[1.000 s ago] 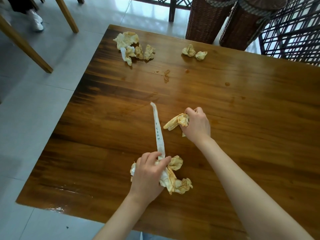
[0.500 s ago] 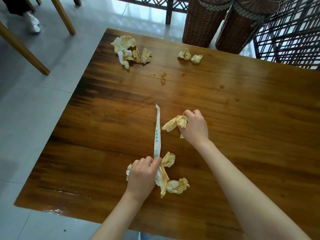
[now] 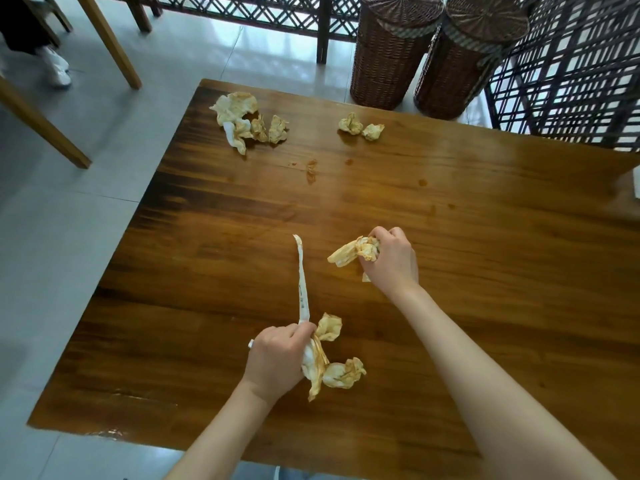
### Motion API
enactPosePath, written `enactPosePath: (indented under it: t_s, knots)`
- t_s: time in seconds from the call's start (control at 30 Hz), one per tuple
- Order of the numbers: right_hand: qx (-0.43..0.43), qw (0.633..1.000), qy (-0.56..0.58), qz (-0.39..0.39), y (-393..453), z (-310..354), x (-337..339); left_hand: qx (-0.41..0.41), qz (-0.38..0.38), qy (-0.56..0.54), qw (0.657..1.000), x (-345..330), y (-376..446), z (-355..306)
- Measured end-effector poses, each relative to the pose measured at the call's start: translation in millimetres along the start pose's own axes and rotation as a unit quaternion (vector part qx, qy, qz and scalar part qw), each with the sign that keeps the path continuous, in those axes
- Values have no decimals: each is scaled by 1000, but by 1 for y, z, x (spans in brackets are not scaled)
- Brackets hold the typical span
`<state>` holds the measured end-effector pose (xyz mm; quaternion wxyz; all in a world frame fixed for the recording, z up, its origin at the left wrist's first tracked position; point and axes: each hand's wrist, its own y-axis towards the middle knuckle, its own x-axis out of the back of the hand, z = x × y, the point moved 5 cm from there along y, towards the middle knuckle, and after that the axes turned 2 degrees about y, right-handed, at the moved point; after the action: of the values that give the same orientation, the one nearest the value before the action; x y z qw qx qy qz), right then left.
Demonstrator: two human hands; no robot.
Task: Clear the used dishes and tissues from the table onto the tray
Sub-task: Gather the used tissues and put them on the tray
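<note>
Head view: the left hand (image 3: 277, 358) is curled round a bunch of stained tissues (image 3: 323, 362) near the front of the bench (image 3: 485, 271), with a long white paper strip (image 3: 302, 282) standing up out of the fist. Part of the bunch spills out to the right of the hand and lies on the wood. The right hand (image 3: 391, 258) grips a second wad (image 3: 353, 252), fingers closed over it, its loose end poking out to the left.

Two more lots wait at the far edge: a far-left heap (image 3: 247, 121) and a far pair (image 3: 360, 128), well apart from both hands. Small sauce spots (image 3: 311, 169) mark the wood between. No tray or dishes show in this view.

The tissues look light, soft and crushable, probably greasy and damp where stained, so they should squash small but may tear or shed bits. A whole-fist grab round the middle of each clump seems best; the trailing ends could slip free if only pinched.
</note>
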<state>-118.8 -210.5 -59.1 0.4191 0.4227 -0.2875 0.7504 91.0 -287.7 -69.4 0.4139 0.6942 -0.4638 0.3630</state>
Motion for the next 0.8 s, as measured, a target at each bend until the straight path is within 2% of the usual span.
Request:
enactPosePath:
  t_s: [0.17, 0.3, 0.5, 0.8]
  knots:
    - [4, 1000, -5, 2, -3, 4, -1, -51, 59, -17, 997, -13, -1, -18]
    - [6, 1000, -11, 6, -7, 8, -5, -36, 104, 33, 993, -24, -11, -22]
    - [5, 1000, -20, 15, -11, 7, -8, -10, 104, 72, 992, -28, -16, -22]
    - [-1, 1000, -12, 8, -10, 0, 4, -27, 61, 23, 998, -27, -12, -23]
